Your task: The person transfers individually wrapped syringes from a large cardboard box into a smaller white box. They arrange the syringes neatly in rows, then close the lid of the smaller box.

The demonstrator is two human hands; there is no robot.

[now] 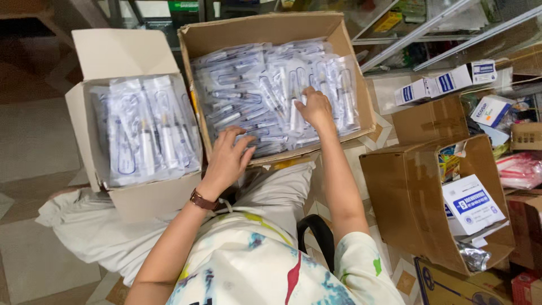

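Your patterned white shirt (pixel 248 265) fills the bottom of the view, and from it your left hand (pixel 227 161), a brown strap watch (pixel 203 200) on its wrist, lies spread and flat on the clear plastic syringe packets (pixel 254 90) at the near edge of the open brown cardboard box (pixel 271 28) resting on your lap. Your right hand (pixel 315 110) sits deeper in that box, fingers curled down among the packets, though you cannot tell whether it grips one. Just left stands a smaller white carton (pixel 118 53) packed with upright packets, and to your right a tilted brown box (pixel 418 209) holds white cartons.
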